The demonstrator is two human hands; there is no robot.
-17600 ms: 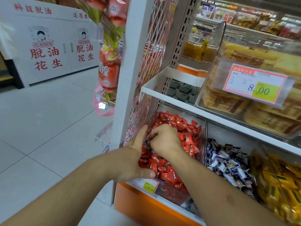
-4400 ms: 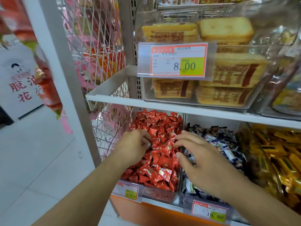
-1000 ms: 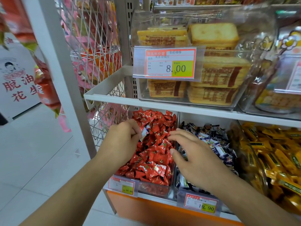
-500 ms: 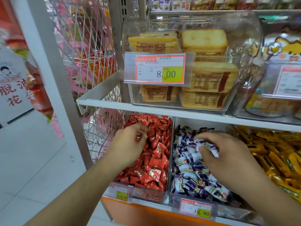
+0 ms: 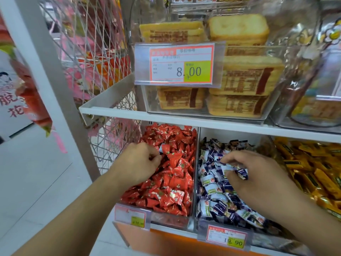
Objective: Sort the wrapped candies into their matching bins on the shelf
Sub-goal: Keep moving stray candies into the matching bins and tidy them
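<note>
Three clear bins sit side by side on the lower shelf. The left bin (image 5: 167,219) holds red wrapped candies (image 5: 175,182), the middle bin (image 5: 273,237) blue-and-white candies (image 5: 214,196), and the right one yellow candies (image 5: 313,174). My left hand (image 5: 138,163) is curled over the red pile. Its fingertips pinch a blue-and-white wrapper (image 5: 162,147), of which only a corner shows. My right hand (image 5: 258,176) hovers over the middle bin, fingers and thumb curled round a blue-and-white candy (image 5: 241,172).
A white shelf edge (image 5: 203,122) runs just above the bins. On it stand clear boxes of stacked biscuits (image 5: 239,85) behind an 8.00 price tag (image 5: 180,64). A wire mesh panel (image 5: 96,61) and a white post (image 5: 55,85) close the left side. Price tags hang below the bins.
My right hand has moved right, from the edge of the red bin to over the blue-and-white bin. My left hand has stayed curled in the red pile.
</note>
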